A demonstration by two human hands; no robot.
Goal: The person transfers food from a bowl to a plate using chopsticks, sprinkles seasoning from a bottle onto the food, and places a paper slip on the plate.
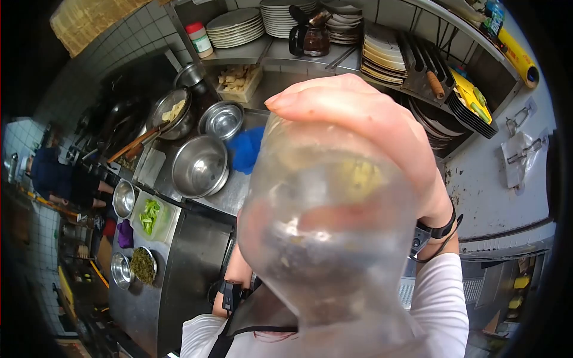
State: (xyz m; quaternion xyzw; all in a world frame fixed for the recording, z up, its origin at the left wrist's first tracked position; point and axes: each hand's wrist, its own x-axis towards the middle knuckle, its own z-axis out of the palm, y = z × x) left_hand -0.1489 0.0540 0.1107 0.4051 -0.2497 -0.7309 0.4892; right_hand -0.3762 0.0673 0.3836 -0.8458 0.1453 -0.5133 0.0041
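Note:
A large, clear plastic container, narrowing toward its lower end, fills the middle of the view close to the camera and is blurred. My right hand curves over its top and far side, the fingers closed round it. My left forearm rises from the lower left and passes behind the container. My left hand is hidden there, apart from a vague pinkish blur through the plastic, and its fingers cannot be made out. A blue cloth lies just left of the container.
Metal bowls, a wok and a tub of chopped greens stand on the left counter. Stacked plates and a glass pot occupy the back shelf. Another person is at the far left.

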